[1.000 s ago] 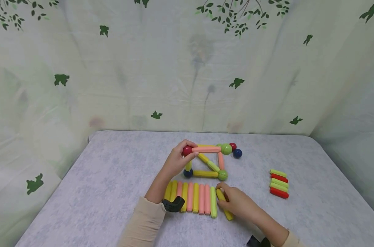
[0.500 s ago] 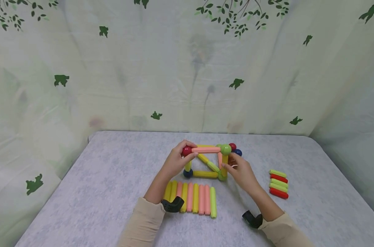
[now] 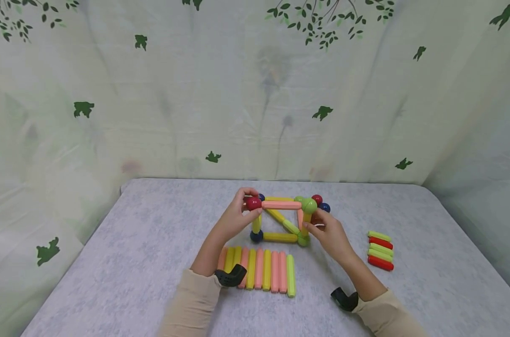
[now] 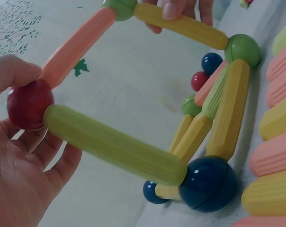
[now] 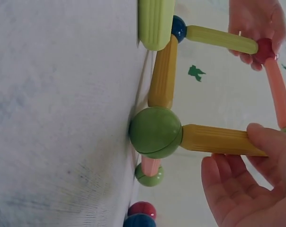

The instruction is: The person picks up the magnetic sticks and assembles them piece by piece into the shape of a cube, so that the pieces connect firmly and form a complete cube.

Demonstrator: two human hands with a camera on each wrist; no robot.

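Note:
My left hand (image 3: 233, 217) holds a red ball (image 4: 30, 104) between thumb and fingers, at the upper left corner of a ball-and-stick frame. A pink stick (image 3: 281, 205) runs from that ball to a green ball (image 3: 309, 206). Under the red ball, a yellow-green stick (image 4: 114, 144) leads down to a dark blue ball (image 4: 208, 183). My right hand (image 3: 332, 234) pinches an upright yellow stick (image 5: 218, 139), which joins the upper green ball to a lower green ball (image 5: 155, 132). Along the bottom lies another yellow stick (image 3: 280, 238), between the blue and green balls.
Nearer me, a row of long pink, yellow and green sticks (image 3: 266, 270) lies side by side, partly behind the left wrist. Short red and green sticks (image 3: 380, 251) are stacked at the right. Behind the frame sit a loose-looking red ball (image 3: 317, 200) and blue ball (image 3: 324, 207).
My right hand has carried the yellow stick from the right end of the row up to the frame, where it now stands upright. My left hand has shifted slightly left with the red ball.

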